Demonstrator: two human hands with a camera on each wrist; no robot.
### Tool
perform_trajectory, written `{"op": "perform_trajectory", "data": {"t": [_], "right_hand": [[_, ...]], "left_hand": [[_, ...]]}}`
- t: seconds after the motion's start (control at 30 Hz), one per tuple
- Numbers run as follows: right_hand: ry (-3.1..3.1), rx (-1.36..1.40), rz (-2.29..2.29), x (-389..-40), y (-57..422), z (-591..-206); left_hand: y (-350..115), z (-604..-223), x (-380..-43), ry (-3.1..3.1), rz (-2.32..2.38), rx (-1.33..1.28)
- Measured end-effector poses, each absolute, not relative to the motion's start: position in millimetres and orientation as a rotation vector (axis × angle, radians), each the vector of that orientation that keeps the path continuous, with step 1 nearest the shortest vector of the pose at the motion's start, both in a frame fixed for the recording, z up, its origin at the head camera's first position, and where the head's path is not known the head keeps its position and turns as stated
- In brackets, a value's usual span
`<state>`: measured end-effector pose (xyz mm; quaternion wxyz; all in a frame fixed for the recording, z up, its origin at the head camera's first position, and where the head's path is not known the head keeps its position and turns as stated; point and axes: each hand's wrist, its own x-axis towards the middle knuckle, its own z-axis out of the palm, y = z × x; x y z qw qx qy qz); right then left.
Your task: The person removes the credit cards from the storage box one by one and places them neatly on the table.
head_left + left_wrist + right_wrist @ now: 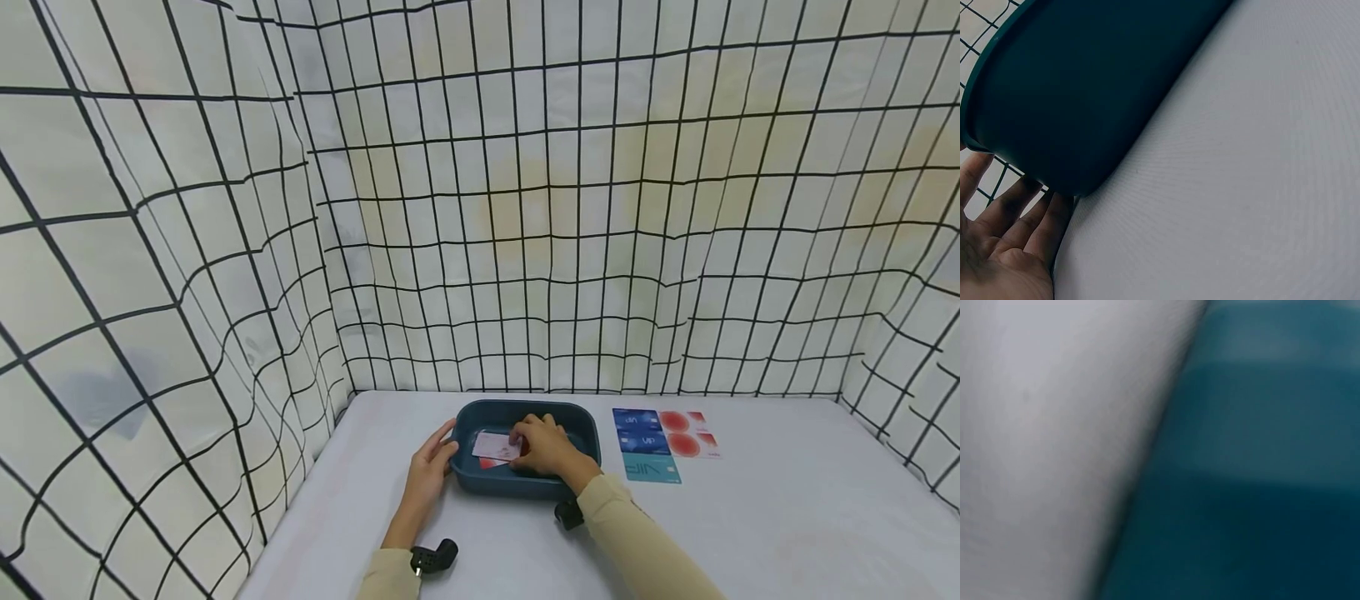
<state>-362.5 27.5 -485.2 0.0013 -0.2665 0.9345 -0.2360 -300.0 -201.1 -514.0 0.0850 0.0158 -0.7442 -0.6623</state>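
Note:
A dark teal plastic tub [525,487] sits on the white table. Inside it lie a pale pink card [493,446] and a red card [489,462] partly under it. My right hand [546,446] reaches into the tub, its thumb and fingers bent and pinching the right edge of the pale pink card. At the tub's left end my left hand [429,467] rests with extended fingers. In the left wrist view the fingers [1044,231] lie along the end wall below the rim. The right wrist view is blurred and shows only the tub's outer side [1254,425] and the tabletop.
Right of the tub, cards lie in two columns: blue cards [641,431] with a teal card [652,468] below, and red-and-white cards [686,433] beside them. White walls with black netting [547,250] surround the table [787,500]. Each wrist wears a black camera [435,557].

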Motion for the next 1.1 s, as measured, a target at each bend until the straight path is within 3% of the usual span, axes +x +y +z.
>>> {"op": "perform_trajectory", "data": {"t": [1.1], "right_hand": [[2.951,-0.737,-0.812,-364.2,27.6,-483.5]], "left_hand": [[-202.0,-514.6,-301.4,-2.223,-1.978,0.055]]}}
